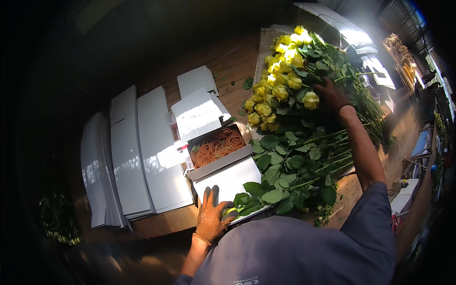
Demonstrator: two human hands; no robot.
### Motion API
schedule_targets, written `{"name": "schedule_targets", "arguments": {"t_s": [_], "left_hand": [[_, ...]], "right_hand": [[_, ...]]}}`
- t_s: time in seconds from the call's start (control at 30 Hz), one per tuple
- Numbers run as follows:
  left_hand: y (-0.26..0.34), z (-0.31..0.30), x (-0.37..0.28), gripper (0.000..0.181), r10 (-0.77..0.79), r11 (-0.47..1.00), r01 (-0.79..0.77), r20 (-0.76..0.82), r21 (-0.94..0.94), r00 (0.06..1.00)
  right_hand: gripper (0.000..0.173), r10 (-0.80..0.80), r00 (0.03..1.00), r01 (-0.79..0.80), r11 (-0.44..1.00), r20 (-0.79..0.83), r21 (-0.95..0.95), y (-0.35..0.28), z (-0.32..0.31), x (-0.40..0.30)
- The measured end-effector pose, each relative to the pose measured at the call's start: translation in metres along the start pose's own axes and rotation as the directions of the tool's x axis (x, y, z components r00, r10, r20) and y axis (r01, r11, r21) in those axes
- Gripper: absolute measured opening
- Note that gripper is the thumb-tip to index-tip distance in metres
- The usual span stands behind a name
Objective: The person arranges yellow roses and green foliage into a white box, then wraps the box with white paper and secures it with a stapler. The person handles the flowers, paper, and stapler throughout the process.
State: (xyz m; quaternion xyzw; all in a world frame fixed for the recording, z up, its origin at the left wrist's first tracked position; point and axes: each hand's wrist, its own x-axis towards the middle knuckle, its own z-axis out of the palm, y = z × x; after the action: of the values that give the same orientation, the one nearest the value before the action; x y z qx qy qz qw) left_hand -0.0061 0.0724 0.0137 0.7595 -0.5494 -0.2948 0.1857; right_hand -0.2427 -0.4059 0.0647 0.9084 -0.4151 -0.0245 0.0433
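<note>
My left hand (210,218), in a rough orange-brown work glove, lies at the near edge of a white sheet (228,180). Its thumb and fingers are around a yellow-green rose head (229,211), whose leafy stem runs right. My right hand (332,94), gloved alike, reaches into the big heap of yellow roses (279,92), among leaves and stems just right of the blooms; leaves hide its fingertips, so its hold cannot be told. More leafy stems (302,167) lie in front of the heap. An open box of brown rubber bands (218,148) stands beyond the sheet.
Tall stacks of white card sheets (128,156) stand at the left, with smaller white sheets (197,114) behind the box. Loose leaves (248,83) dot the wooden table (231,71). Dried plant matter (399,48) sits at the far right, and more flowers (58,221) are low at the left.
</note>
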Motion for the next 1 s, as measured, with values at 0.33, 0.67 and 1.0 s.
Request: {"name": "schedule_targets", "arguments": {"t_s": [0.33, 0.67, 1.0], "left_hand": [[-0.001, 0.003, -0.005, 0.041, -0.032, 0.998, 0.030, -0.019, -0.062, 0.999], [0.000, 0.004, 0.001, 0.038, 0.010, 0.993, -0.012, -0.018, -0.117, 1.000], [-0.002, 0.003, 0.003, 0.036, 0.040, 0.989, -0.042, -0.014, -0.139, 0.999]], "right_hand": [[0.034, 0.046, 0.628, -0.047, 0.999, -0.777, 0.021, 0.097, -0.116, -0.067], [0.039, 0.173, 0.951, -0.168, 0.985, -0.256, 0.042, 0.028, -0.170, -0.239], [0.040, 0.198, 0.465, -0.574, 0.810, 0.863, 0.123, 0.062, 0.108, -0.388]]}}
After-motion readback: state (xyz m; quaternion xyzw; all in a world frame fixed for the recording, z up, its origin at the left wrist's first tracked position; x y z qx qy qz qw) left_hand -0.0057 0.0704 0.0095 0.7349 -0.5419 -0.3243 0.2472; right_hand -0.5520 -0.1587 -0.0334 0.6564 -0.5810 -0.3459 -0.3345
